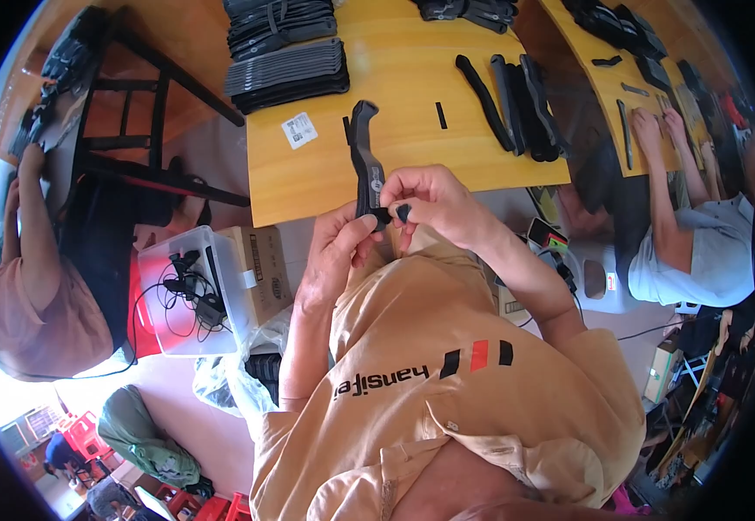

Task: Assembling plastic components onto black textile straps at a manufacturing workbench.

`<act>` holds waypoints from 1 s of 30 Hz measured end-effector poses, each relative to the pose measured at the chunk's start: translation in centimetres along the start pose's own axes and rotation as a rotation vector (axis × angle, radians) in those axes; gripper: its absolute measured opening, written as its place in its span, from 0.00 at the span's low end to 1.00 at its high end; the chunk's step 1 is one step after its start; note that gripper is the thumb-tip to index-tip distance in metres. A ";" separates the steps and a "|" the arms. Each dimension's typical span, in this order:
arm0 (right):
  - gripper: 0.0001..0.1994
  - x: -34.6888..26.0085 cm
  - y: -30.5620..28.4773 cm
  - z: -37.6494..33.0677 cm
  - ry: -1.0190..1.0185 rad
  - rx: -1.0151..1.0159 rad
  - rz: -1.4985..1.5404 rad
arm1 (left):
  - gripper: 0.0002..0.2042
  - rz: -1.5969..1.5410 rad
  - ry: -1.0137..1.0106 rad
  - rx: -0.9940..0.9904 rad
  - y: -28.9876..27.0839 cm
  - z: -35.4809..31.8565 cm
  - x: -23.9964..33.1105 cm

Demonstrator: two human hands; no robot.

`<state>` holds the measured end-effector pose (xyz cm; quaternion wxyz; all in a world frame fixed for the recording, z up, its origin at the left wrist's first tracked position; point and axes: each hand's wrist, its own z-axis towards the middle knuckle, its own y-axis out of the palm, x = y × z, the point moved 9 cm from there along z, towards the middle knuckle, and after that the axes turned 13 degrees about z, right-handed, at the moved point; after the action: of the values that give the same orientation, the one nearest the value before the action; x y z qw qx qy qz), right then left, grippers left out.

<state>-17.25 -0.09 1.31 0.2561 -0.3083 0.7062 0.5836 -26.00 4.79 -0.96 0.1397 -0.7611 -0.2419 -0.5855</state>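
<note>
The stack [287,78] looks done. The left hand [340,239] pinches the near end of a strap [363,152] by the table's [421,161] edge, maybe half done; the right hand [434,198] is there too. Loose straps [516,108] may be left to do. The hands hide that end, so I can't tell the right one's grip.

Yellow wood-grain table [395,65] in front of you. Left side: two stacks of dark straps [286,76], a white label [299,130] nearer you. Mid-table: short black strip [441,115]. Right: long dark strips [529,108], lying close together. Far side: dark bundle [469,10].
</note>
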 end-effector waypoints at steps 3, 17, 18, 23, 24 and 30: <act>0.04 -1.5 0.7 -0.5 -0.264 0.047 -0.340 | 0.11 0.006 -0.017 0.020 -0.2 0.4 -0.1; 0.07 1.6 -1.5 -1.3 0.021 0.040 -0.006 | 0.11 0.022 -0.061 -0.032 1.4 0.3 -0.1; 0.07 1.8 -1.6 -1.2 0.020 0.040 -0.006 | 0.11 -0.023 -0.077 -0.036 1.5 0.3 -0.1; 0.10 1.8 -3.4 -1.0 -0.001 0.197 0.610 | 0.10 -0.212 -0.135 -0.127 1.2 0.0 -1.8; 0.12 1.4 -4.3 -1.2 -0.063 0.265 0.638 | 0.09 -0.190 -0.159 -0.168 1.2 -0.2 -2.4; 0.09 -0.2 -1.7 -1.3 -0.091 0.071 -0.045 | 0.14 -0.145 -0.256 -0.179 2.6 0.1 -2.3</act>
<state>-15.82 -1.59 0.58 0.3118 -0.2881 0.7068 0.5658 -24.92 2.16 -3.00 -0.0032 -0.8194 -0.2589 -0.5115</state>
